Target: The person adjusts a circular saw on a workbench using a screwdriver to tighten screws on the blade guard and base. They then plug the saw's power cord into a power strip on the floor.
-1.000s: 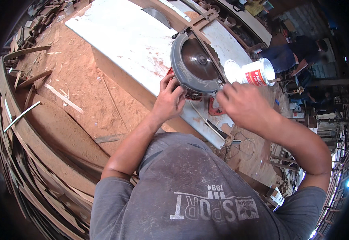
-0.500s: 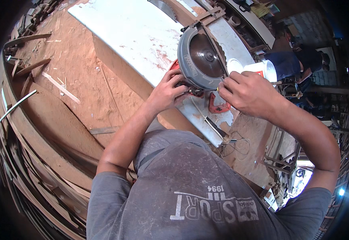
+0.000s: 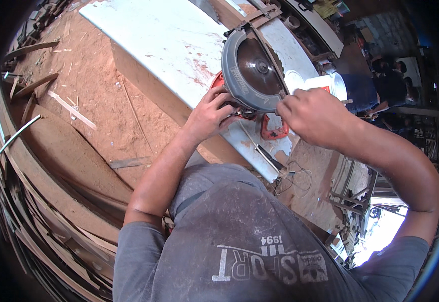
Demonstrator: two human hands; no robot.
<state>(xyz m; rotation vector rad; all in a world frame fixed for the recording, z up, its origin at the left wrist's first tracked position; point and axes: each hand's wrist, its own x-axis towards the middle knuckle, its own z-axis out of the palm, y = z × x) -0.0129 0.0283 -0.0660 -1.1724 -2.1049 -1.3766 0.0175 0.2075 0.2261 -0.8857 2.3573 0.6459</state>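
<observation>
A circular saw [image 3: 234, 75] with grey guard, dark round blade [image 3: 253, 65] and red body rests on a white-topped bench [image 3: 154, 45]. My left hand [image 3: 211, 113] has its fingers curled on the saw's lower left side, by the red housing. My right hand [image 3: 310, 116] is closed at the lower right end of the guard; what its fingertips hold is hidden. Below them show a red handle [image 3: 275, 132] and a cable [image 3: 252, 146]. A white bucket [image 3: 333, 86] stands just beyond my right hand, beside a white lid [image 3: 294, 78].
Long timber pieces and a curved wooden frame [image 3: 53, 151] lie at the left. Sawdust and offcuts [image 3: 73, 108] cover the floor by the bench. People in dark clothes [image 3: 380, 85] are at the back right. A looped cable [image 3: 297, 181] hangs past the bench's near end.
Both my hands and the saw have shifted slightly up in the view. My right forearm has swung outward to the right, the hand still at the guard's end.
</observation>
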